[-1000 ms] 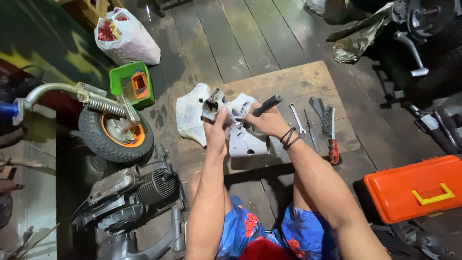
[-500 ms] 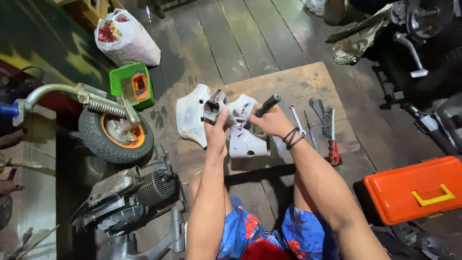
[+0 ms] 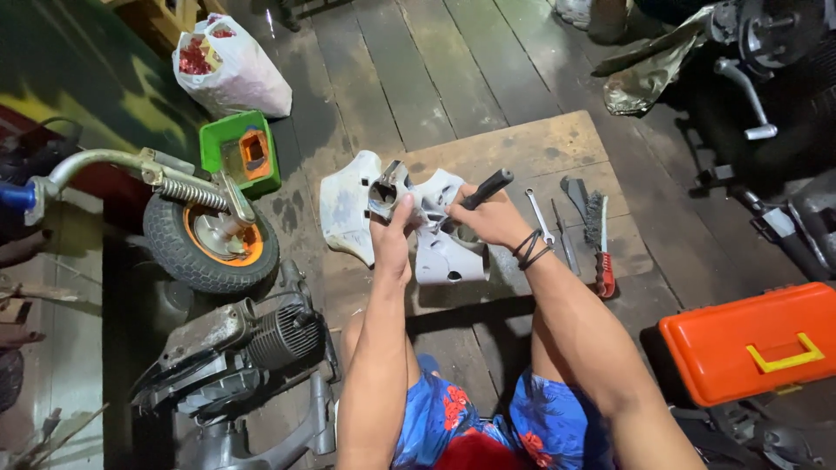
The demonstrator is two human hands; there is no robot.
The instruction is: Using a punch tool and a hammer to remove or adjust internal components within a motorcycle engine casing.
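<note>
Grey metal casting (image 3: 389,193) gripped by left hand (image 3: 390,239); black-handled tool (image 3: 484,189) clenched in right hand (image 3: 489,218), unmoved since half-second ago; white casing (image 3: 344,204) beneath, on wooden board (image 3: 522,148).

Orange toolbox (image 3: 749,344), green box (image 3: 239,152), floral blue shorts (image 3: 453,418).

An orange toolbox (image 3: 756,341), a green tray (image 3: 241,150), a wheel (image 3: 211,240), what may be an engine (image 3: 252,342) and a white bag (image 3: 231,68) are seen
</note>
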